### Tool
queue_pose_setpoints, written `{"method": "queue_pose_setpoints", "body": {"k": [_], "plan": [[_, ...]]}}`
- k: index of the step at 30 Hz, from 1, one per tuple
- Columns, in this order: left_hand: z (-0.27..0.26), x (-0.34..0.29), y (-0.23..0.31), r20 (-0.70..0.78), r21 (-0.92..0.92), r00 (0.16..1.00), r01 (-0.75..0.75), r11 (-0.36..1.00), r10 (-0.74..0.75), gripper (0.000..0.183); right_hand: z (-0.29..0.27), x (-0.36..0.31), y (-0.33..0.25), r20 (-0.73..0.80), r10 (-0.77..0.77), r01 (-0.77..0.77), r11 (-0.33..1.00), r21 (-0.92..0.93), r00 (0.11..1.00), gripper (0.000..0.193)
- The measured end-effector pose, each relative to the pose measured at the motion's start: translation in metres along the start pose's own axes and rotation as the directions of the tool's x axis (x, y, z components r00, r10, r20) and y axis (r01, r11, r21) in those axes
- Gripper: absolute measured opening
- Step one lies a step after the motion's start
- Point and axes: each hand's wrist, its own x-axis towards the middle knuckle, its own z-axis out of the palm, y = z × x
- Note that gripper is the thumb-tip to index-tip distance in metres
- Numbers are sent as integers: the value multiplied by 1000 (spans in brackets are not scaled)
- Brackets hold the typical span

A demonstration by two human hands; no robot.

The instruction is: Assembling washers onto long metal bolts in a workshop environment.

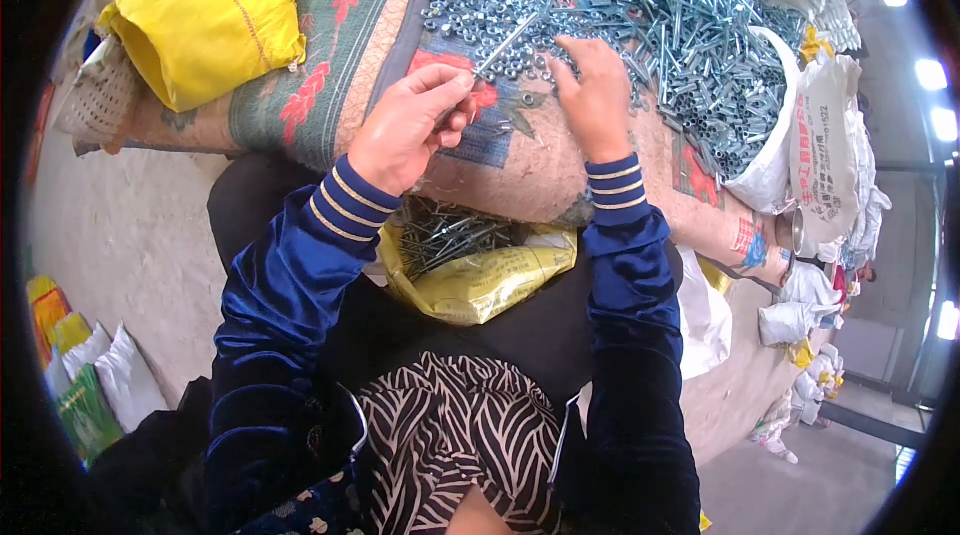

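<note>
striped top [455, 435]; left hand [405, 125] holds rod [508, 43]

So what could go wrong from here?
The thin metal rod seems pinched only near one end by the left hand, so it might slip into the pile of nuts. The right hand, low among those loose nuts, could scatter some. The yellow bag at the lap gapes open, so a bump might spill its metal pieces.

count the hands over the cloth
2. The left hand is on the left, holding a rod; the right hand is to its right, close to the nuts. Neither is hidden, though some fingertips are.
</note>
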Motion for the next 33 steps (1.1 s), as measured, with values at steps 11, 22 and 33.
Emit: {"method": "queue_pose_setpoints", "body": {"k": [11, 22, 33], "plan": [[-1, 7, -6, 14, 103, 999, 38, 994, -40, 13, -30, 17, -1, 448, 432, -622, 510, 594, 783, 23], [7, 4, -19, 136, 173, 989, 27, 985, -51, 15, -59, 3, 4, 518, 436, -619, 123, 776, 736, 11], [10, 2, -16, 168, 240, 984, 18, 971, -60, 16, -60, 8, -32, 613, 352, -696, 197, 691, 708, 16]]}}
